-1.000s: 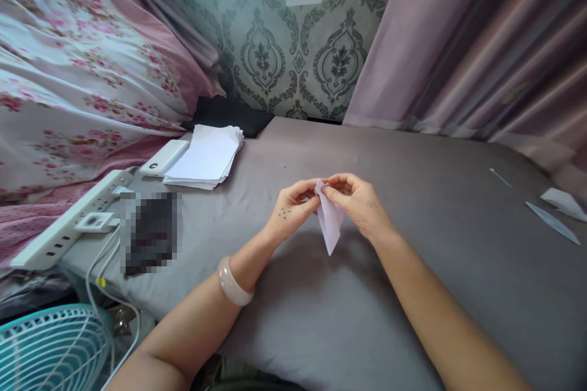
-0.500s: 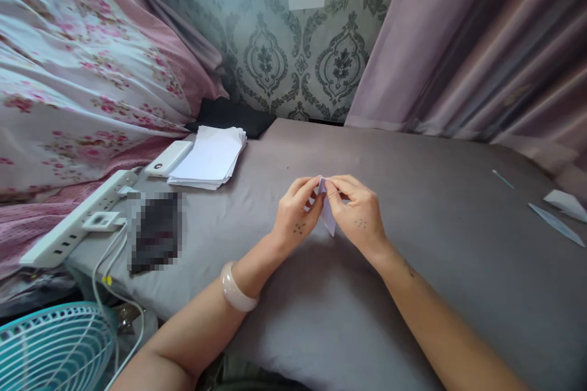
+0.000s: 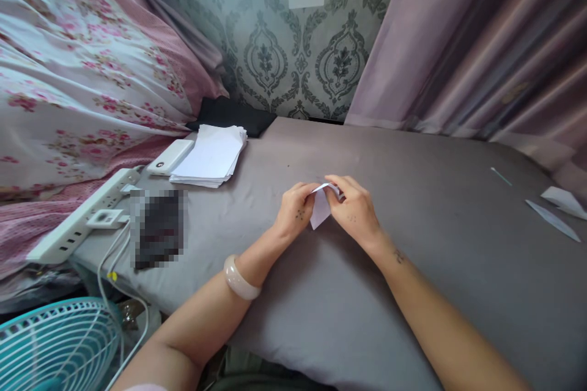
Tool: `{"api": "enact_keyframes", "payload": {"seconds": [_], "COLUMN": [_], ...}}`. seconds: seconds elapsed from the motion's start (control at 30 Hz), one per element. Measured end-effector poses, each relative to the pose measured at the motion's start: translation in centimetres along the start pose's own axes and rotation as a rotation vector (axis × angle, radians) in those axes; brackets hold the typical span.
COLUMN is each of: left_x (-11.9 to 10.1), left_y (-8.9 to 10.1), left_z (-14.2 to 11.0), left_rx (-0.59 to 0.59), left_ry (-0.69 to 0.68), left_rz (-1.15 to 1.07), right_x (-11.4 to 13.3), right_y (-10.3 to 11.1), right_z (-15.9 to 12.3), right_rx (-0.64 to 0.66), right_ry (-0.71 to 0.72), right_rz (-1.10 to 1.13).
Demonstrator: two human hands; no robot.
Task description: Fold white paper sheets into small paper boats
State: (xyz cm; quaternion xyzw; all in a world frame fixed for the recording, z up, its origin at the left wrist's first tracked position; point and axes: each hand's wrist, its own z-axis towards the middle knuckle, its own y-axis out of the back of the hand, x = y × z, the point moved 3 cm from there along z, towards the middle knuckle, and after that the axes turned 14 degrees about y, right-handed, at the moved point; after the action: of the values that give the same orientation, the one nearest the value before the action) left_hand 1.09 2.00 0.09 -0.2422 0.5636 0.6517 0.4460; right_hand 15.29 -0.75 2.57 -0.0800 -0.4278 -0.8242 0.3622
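You hold the paper between your two hands, folded, its upper edge bent and its lower corner pointing down toward you. Your left hand is narrowed in a pinch on the paper's left side; your right hand curls around the right side, thumb in front. Your fingers hide parts of the paper, so you can't tell every fold. The grey sheet spreads below and around both hands.

Beyond your left hand, off to its left, lies the stack of white sheets, with the power bank just beside it and the black cloth behind. Farther left of that hand sits a dark blurred patch, too pixelated to name, with the power strip and a plugged-in charger past it. The cables drop over the edge near your left forearm, by the fan. The bangle circles your left forearm, behind the hand.

Well to the right of your right hand lie a thin stick, a long pale strip and a folded white piece. Ahead of both hands rises the patterned wall, between the floral curtain and the mauve curtain.
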Motion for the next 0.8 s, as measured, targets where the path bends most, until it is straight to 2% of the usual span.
{"api": "enact_keyframes", "payload": {"seconds": [0.17, 0.27, 0.37, 0.47, 0.6, 0.8], "left_x": [0.5, 1.1, 1.8, 2.0, 1.5, 0.7], "left_y": [-1.0, -1.2, -1.1, -0.6, -0.1, 1.0], "left_z": [0.0, 0.2, 0.3, 0.5, 0.4, 0.2], "left_rx": [0.069, 0.139, 0.158, 0.165, 0.354, 0.538], "left_ry": [0.049, 0.113, 0.071, -0.075, -0.260, -0.363], "left_rz": [0.013, 0.052, 0.185, 0.340, 0.446, 0.468], "right_x": [-1.8, -2.5, -2.9, -3.1, -3.4, -2.9], "right_y": [-1.3, -1.7, -1.8, -1.7, -1.5, -0.2], "right_z": [-0.8, -1.2, -1.9, -2.5, -3.1, -4.1], "right_rx": [0.200, 0.271, 0.330, 0.401, 0.466, 0.562], "right_ry": [-0.121, -0.162, -0.168, -0.094, 0.055, 0.213], "right_rz": [0.040, 0.052, 0.029, 0.004, 0.016, -0.038]}}
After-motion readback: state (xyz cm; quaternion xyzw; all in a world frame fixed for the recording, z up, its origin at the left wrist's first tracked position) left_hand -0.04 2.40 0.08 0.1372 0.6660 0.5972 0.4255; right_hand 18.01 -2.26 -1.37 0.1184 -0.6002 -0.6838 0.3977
